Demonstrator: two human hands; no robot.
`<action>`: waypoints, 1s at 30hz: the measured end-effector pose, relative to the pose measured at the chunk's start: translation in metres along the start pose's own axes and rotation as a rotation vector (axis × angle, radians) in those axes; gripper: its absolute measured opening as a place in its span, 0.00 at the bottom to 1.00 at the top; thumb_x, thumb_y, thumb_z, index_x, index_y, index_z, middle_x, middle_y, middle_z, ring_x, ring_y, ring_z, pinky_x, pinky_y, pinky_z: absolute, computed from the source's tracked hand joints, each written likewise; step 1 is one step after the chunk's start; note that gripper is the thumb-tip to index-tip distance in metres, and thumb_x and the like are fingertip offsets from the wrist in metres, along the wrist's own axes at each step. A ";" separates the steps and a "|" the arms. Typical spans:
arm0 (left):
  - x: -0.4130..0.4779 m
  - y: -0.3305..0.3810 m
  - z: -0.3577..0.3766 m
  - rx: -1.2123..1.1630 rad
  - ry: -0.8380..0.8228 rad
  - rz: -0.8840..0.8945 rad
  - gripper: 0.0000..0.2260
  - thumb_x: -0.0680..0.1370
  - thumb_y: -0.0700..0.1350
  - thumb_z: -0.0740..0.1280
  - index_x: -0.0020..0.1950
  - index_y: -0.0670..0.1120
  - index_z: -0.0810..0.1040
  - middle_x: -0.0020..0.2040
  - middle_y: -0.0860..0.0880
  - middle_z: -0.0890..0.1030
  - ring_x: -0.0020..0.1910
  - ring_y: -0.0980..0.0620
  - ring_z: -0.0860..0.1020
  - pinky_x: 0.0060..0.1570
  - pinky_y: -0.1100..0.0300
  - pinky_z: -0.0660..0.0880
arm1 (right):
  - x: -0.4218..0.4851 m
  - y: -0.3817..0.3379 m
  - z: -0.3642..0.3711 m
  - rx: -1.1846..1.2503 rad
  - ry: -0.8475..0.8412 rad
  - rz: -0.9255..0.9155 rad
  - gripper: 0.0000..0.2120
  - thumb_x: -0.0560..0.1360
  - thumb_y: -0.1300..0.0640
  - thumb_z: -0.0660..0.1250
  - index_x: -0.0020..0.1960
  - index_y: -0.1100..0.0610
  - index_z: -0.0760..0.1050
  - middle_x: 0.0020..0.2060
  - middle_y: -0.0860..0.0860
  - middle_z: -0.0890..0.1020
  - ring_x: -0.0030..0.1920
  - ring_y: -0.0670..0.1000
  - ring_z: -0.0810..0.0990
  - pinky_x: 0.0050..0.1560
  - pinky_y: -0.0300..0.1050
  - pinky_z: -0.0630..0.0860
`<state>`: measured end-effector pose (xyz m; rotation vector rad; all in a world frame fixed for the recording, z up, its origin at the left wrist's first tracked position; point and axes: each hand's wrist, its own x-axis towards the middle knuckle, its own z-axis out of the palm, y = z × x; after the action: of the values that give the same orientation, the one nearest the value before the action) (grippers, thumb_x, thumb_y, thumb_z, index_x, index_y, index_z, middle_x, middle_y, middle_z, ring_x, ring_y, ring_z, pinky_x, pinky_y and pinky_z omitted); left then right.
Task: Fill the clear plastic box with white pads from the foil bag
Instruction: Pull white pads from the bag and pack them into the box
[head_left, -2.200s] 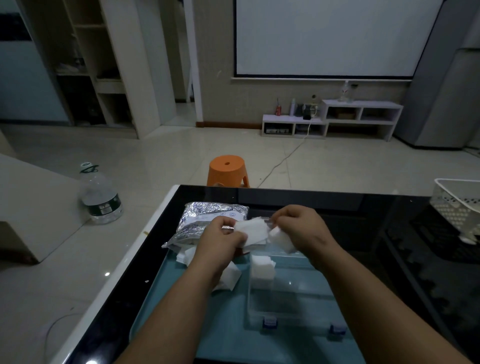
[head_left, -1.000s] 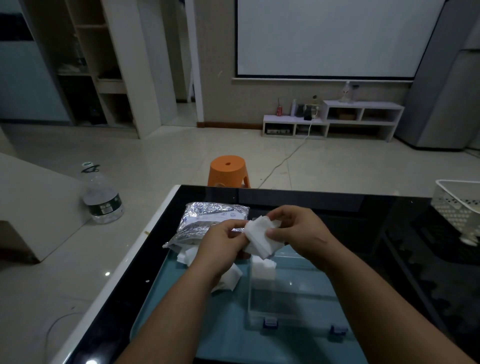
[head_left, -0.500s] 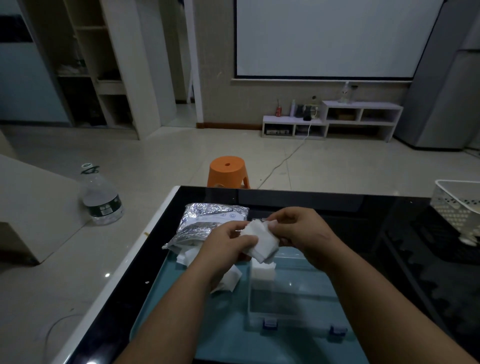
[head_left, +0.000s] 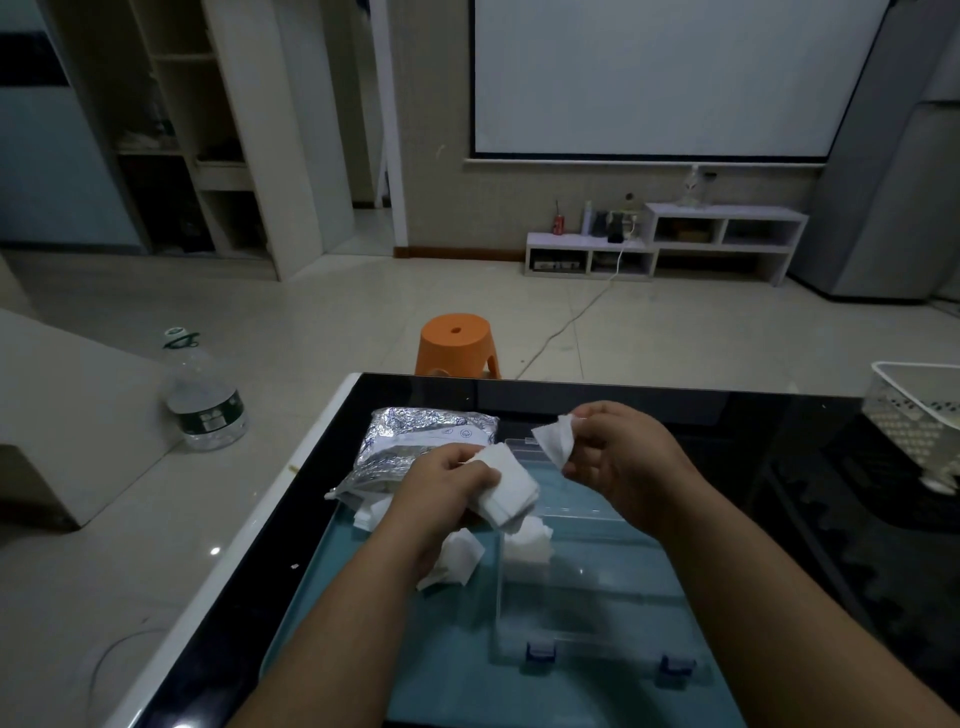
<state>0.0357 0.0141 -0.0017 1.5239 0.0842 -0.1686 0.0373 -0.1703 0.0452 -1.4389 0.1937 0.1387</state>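
Note:
A clear plastic box (head_left: 597, 613) with blue latches lies open on a teal tray (head_left: 363, 623). A few white pads (head_left: 527, 551) sit in its far left corner. My left hand (head_left: 441, 493) grips a stack of white pads (head_left: 506, 491) just above that corner. My right hand (head_left: 618, 457) pinches a single white pad (head_left: 555, 441), lifted away to the right above the box's lid. The crinkled foil bag (head_left: 415, 441) lies behind my left hand, at the tray's far left. More loose pads (head_left: 457, 564) lie on the tray under my left wrist.
The tray rests on a black glossy table (head_left: 779, 467) with a white edge. A white perforated basket (head_left: 919, 415) stands at the table's right edge. On the floor beyond are an orange stool (head_left: 457, 351) and a large water bottle (head_left: 202, 400).
The hands were together on one stack of pads. Now they have parted: my right hand has pulled one pad off to the right and up, and my left hand keeps the stack.

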 end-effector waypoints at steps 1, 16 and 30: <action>0.000 0.000 0.000 -0.003 0.000 0.002 0.09 0.75 0.34 0.64 0.54 0.38 0.79 0.46 0.38 0.80 0.40 0.45 0.78 0.27 0.62 0.75 | 0.000 0.000 0.000 -0.025 -0.005 -0.013 0.05 0.79 0.65 0.62 0.54 0.61 0.74 0.54 0.62 0.79 0.51 0.60 0.82 0.41 0.46 0.80; 0.003 -0.005 0.004 0.061 0.022 0.031 0.07 0.72 0.37 0.71 0.48 0.43 0.76 0.42 0.40 0.82 0.37 0.46 0.80 0.32 0.57 0.75 | -0.005 0.004 0.015 -0.351 -0.093 -0.172 0.06 0.71 0.66 0.71 0.43 0.60 0.75 0.43 0.55 0.83 0.44 0.52 0.82 0.35 0.38 0.77; -0.002 -0.001 0.004 0.076 0.035 0.044 0.11 0.72 0.37 0.72 0.52 0.42 0.75 0.45 0.40 0.84 0.30 0.54 0.78 0.24 0.65 0.70 | -0.003 0.008 0.017 -0.511 -0.061 -0.212 0.06 0.75 0.56 0.70 0.43 0.58 0.79 0.42 0.52 0.82 0.41 0.48 0.81 0.36 0.38 0.75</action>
<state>0.0336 0.0098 -0.0021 1.6035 0.0727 -0.1106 0.0331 -0.1526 0.0398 -1.9502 -0.0523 0.0584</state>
